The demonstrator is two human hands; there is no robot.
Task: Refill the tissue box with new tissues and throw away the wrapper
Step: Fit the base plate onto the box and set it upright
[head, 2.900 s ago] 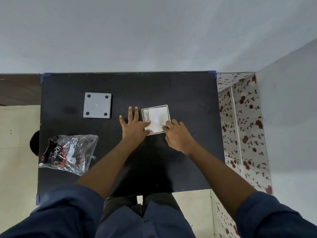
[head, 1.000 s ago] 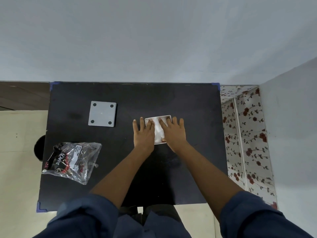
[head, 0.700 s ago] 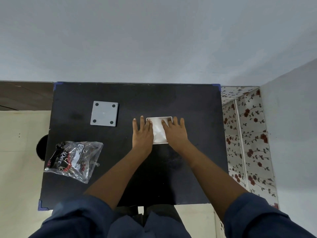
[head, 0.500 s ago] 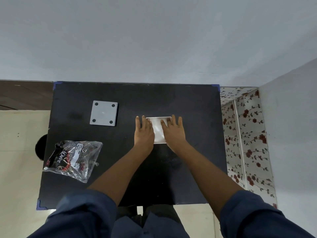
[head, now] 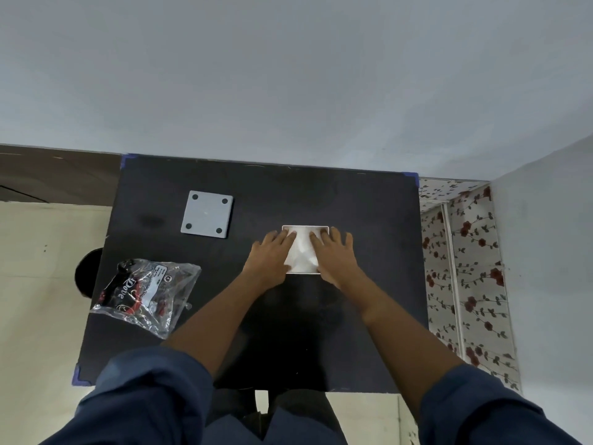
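1. A black square table fills the middle of the view, with blue tape at its corners, pushed up against a pale grey wall at the far side.
2. Off the right edge there's a strip of floral-patterned surface, red roses on white, running alongside another grey wall.
3. Two bare forearms reach in from the bottom, dark blue sleeves rolled up above the elbows.
4. Near the table's left edge lies the crumpled clear plastic wrapper, red and black printing on it, empty-looking and flat, well apart from both hands.
5. Up at the far left of the table sits a grey square lid with a dark dot at each of its four corners, lying flat and untouched.
6. Centre table, here's the action: the white square tissue box, open at the top, white tissues showing inside it.
7. The left hand lies palm-down over the box's left side, fingers stretched out flat and close together, pressing on the tissues.
8. The right hand mirrors it on the right side, fingers extended and slightly spread, flat on the tissues and the box rim. Neither hand grips anything.
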